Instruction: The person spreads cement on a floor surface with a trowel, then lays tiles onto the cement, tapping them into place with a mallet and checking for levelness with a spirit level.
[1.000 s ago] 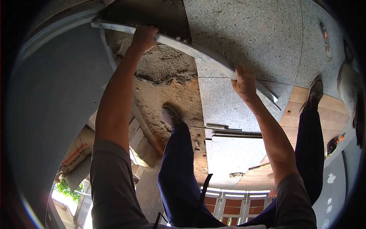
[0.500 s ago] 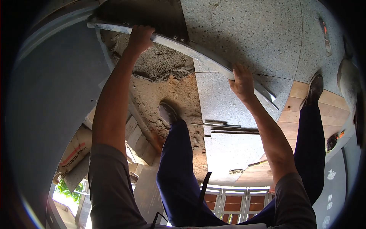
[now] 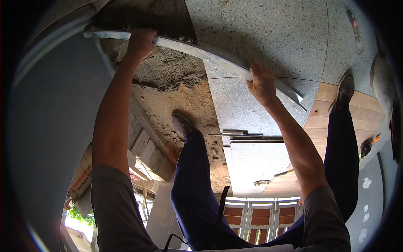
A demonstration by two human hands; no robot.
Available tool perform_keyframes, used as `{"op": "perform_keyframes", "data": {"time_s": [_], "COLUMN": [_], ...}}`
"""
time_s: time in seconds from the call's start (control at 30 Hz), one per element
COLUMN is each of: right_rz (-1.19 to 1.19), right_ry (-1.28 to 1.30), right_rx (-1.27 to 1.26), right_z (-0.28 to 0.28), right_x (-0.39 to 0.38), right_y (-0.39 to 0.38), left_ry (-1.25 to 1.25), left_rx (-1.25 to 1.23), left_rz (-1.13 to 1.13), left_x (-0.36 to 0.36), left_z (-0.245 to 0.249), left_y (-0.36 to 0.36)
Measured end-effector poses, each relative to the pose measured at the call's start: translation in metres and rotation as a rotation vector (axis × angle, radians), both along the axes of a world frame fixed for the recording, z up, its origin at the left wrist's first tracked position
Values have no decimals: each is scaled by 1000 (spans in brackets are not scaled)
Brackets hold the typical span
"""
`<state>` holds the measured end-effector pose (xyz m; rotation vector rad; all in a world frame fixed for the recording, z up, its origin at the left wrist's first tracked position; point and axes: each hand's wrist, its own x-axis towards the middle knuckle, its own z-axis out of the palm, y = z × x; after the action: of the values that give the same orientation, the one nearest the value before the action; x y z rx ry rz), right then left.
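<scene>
The left hand [image 3: 142,43] at eleven o'clock and right hand [image 3: 262,84] at two are curled closed over one long metal bar [image 3: 197,51], spaced well apart, likely to steady its length. The bar spans from ten to three, across rough mortar [image 3: 168,69] at eleven and speckled tiles [image 3: 260,33] at one; whether it touches either, I cannot tell. The shoes [image 3: 346,87] stand wide, presumably for balance.

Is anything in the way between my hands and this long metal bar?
Nothing visible is. Your left hand and right hand both grip the metal bar directly. The rough grey mortar and speckled tiles lie around it, not between.
</scene>
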<state>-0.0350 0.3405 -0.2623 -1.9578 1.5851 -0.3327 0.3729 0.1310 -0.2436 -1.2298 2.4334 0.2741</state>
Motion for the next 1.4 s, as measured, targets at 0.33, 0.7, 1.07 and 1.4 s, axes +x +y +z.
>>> {"op": "perform_keyframes", "data": {"time_s": [0.33,0.7,1.07,1.4], "right_rz": [-9,-4,17,29], "right_ry": [6,-14,-28,-27], "right_rx": [14,1,45,25], "right_z": [4,4,11,4], "right_x": [4,4,-1,-3], "right_y": [16,46,69,80], "left_ry": [60,79,5,61], "left_rx": [77,-3,39,37], "left_rz": [42,13,65,81], "left_x": [-4,-5,-14,-14], "left_z": [3,-1,4,4], "left_y": [13,40,68,78]}}
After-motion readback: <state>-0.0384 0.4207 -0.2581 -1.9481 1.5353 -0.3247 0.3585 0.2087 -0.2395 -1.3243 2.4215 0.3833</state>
